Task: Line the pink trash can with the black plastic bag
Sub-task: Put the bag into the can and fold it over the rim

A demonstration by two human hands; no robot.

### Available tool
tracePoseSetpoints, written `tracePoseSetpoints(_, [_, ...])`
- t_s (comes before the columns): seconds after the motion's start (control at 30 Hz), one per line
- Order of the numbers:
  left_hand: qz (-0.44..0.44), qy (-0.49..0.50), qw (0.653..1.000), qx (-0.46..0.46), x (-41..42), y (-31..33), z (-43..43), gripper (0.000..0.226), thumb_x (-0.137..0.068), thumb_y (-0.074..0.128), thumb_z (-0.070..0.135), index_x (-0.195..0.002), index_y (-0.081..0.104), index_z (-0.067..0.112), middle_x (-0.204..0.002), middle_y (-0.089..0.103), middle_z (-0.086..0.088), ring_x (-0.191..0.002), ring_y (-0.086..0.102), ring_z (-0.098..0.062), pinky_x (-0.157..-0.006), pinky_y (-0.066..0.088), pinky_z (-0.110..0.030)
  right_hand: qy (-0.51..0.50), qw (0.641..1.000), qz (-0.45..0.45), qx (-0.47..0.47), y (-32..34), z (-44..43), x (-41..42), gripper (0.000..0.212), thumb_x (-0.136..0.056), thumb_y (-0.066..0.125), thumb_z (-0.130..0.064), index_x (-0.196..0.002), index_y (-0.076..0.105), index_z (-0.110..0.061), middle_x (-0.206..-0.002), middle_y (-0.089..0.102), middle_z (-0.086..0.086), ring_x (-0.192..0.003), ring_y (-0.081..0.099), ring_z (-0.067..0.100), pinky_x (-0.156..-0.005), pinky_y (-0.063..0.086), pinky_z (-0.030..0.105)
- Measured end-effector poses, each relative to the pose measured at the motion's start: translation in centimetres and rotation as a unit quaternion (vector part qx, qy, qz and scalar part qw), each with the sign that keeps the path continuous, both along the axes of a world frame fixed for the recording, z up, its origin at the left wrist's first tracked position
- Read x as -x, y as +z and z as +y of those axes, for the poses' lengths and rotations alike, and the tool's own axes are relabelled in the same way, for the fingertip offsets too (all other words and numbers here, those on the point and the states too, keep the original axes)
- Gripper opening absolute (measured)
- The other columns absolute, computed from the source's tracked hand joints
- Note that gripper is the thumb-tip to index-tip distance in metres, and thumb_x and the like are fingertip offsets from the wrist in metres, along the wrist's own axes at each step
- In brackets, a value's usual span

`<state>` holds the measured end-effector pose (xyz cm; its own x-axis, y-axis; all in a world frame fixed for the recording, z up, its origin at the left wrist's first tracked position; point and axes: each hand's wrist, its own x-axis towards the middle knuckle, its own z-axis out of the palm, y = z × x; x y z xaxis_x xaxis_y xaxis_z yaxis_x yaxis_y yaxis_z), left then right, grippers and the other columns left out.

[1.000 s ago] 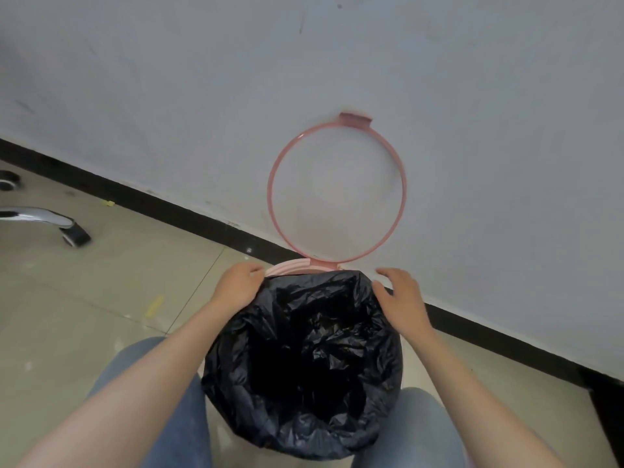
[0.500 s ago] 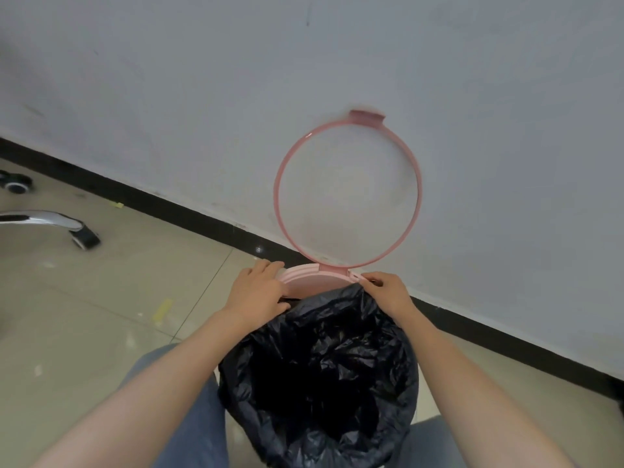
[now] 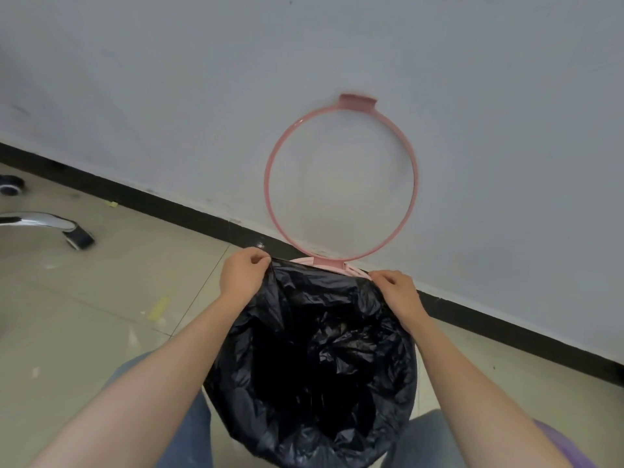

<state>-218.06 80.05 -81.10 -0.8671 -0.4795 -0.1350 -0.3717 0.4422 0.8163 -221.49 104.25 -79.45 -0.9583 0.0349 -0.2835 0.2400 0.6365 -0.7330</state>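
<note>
The black plastic bag (image 3: pixel 314 376) lies open inside the pink trash can, draped over most of its rim. Only a strip of the can's far rim (image 3: pixel 332 265) shows, at the hinge. The can's pink ring (image 3: pixel 341 184) stands flipped up against the wall. My left hand (image 3: pixel 244 276) pinches the bag's far edge on the left of the hinge. My right hand (image 3: pixel 396 292) pinches that same edge on the right of the hinge. The can's body is hidden under the bag.
A white wall with a black baseboard (image 3: pixel 506 332) runs right behind the can. A chrome chair leg with a castor (image 3: pixel 72 234) rests on the tiled floor at the left. My knees in jeans (image 3: pixel 175 423) flank the can.
Both hands moved from the sides of the bag to its far edge and pinched it, stretching it toward the hinge. The view shifted slightly closer.
</note>
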Motion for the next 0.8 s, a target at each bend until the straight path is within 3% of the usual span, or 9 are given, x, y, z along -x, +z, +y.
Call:
tracePoseSetpoints(0.1, [0.000, 0.009, 0.998, -0.069, 1.1, -0.4, -0.1, 0.017, -0.085, 0.059, 0.010, -0.093, 0.071, 0.001, -0.102, 0.071, -0.016, -0.100, 0.063, -0.028, -0.084, 0.042, -0.028, 0.024, 0.999, -0.016, 0.018, -0.1, 0.0, 0.5, 0.030, -0.087, 0.043, -0.004, -0.105, 0.067, -0.007, -0.100, 0.057, 0.006, -0.104, 0.053, 0.026, -0.100, 0.040, 0.044])
tracePoseSetpoints(0.27, [-0.018, 0.014, 0.991, -0.135, 2.0, -0.9, -0.6, 0.014, -0.081, 0.065, 0.008, -0.088, 0.072, -0.002, -0.090, 0.071, -0.014, -0.086, 0.062, -0.023, -0.081, 0.046, -0.028, -0.023, 0.996, -0.023, 0.079, -0.9, 0.6, 1.1, 0.029, -0.088, 0.044, 0.004, -0.107, 0.065, 0.000, -0.104, 0.060, 0.006, -0.099, 0.054, 0.018, -0.092, 0.042, 0.028])
tracePoseSetpoints(0.37, [-0.047, -0.003, 0.985, -0.167, 2.3, -1.3, -0.7, 0.015, -0.080, 0.066, 0.007, -0.088, 0.071, -0.005, -0.054, 0.064, 0.008, -0.067, 0.055, -0.014, -0.055, 0.044, -0.011, -0.075, 0.991, -0.030, 0.107, -1.4, 0.5, 1.8, 0.024, -0.088, 0.046, 0.006, -0.101, 0.066, 0.002, -0.100, 0.062, 0.009, -0.096, 0.056, 0.021, -0.091, 0.044, 0.030])
tracePoseSetpoints(0.43, [-0.058, -0.010, 0.984, -0.170, 2.6, -1.8, -0.9, 0.015, -0.080, 0.067, 0.007, -0.087, 0.071, -0.006, -0.043, 0.058, 0.018, -0.059, 0.051, -0.006, -0.042, 0.037, 0.000, -0.112, 0.986, -0.041, 0.118, -1.9, 0.3, 2.6, 0.021, -0.088, 0.047, 0.007, -0.097, 0.066, 0.004, -0.095, 0.062, 0.012, -0.088, 0.057, 0.023, -0.083, 0.047, 0.031])
tracePoseSetpoints(0.53, [-0.065, -0.030, 0.987, -0.142, 3.4, -2.8, -1.3, 0.019, -0.079, 0.068, 0.007, -0.087, 0.070, -0.009, -0.036, 0.055, 0.022, -0.060, 0.049, -0.003, -0.044, 0.035, 0.004, -0.110, 0.988, -0.056, 0.089, -3.0, 0.3, 4.0, 0.026, -0.085, 0.050, 0.010, -0.071, 0.065, -0.005, -0.077, 0.061, 0.010, -0.078, 0.057, 0.023, -0.066, 0.048, 0.027])
tracePoseSetpoints(0.6, [-0.074, -0.048, 0.988, -0.128, 3.7, -3.4, -1.3, 0.018, -0.079, 0.067, 0.009, -0.086, 0.070, -0.008, -0.031, 0.052, 0.021, -0.063, 0.051, -0.007, -0.046, 0.037, 0.003, -0.099, 0.989, -0.082, 0.074, -3.5, 0.3, 4.6, 0.036, -0.084, 0.051, 0.010, -0.057, 0.059, -0.012, -0.069, 0.059, 0.007, -0.075, 0.056, 0.023, -0.066, 0.049, 0.029])
tracePoseSetpoints(0.7, [-0.095, -0.026, 0.987, -0.130, 3.5, -3.2, -1.7, 0.019, -0.086, 0.060, 0.021, -0.073, 0.064, 0.008, -0.058, 0.055, -0.002, -0.069, 0.051, -0.022, -0.060, 0.041, -0.016, -0.123, 0.988, -0.074, 0.056, -3.4, 0.5, 4.7, 0.025, -0.083, 0.054, 0.005, -0.063, 0.063, -0.008, -0.078, 0.065, 0.011, -0.081, 0.059, 0.027, -0.083, 0.049, 0.037])
tracePoseSetpoints(0.77, [-0.078, 0.003, 0.996, -0.052, 2.6, -2.4, -2.4, 0.030, -0.091, 0.048, 0.029, -0.081, 0.064, 0.006, -0.086, 0.062, -0.015, -0.092, 0.056, -0.031, -0.079, 0.042, -0.033, -0.135, 0.985, 0.066, -0.083, -2.3, 0.9, 3.6, 0.020, -0.085, 0.049, -0.004, -0.090, 0.068, -0.007, -0.103, 0.067, 0.016, -0.100, 0.059, 0.033, -0.093, 0.045, 0.043])
tracePoseSetpoints(0.8, [-0.064, -0.003, 0.998, 0.025, 1.7, -1.7, -2.6, 0.033, -0.092, 0.045, 0.030, -0.097, 0.065, 0.004, -0.105, 0.063, -0.018, -0.107, 0.054, -0.035, -0.088, 0.041, -0.038, -0.102, 0.967, 0.174, -0.154, -1.5, 1.3, 2.7, 0.025, -0.085, 0.045, -0.006, -0.096, 0.068, -0.006, -0.105, 0.066, 0.018, -0.102, 0.057, 0.035, -0.091, 0.043, 0.044])
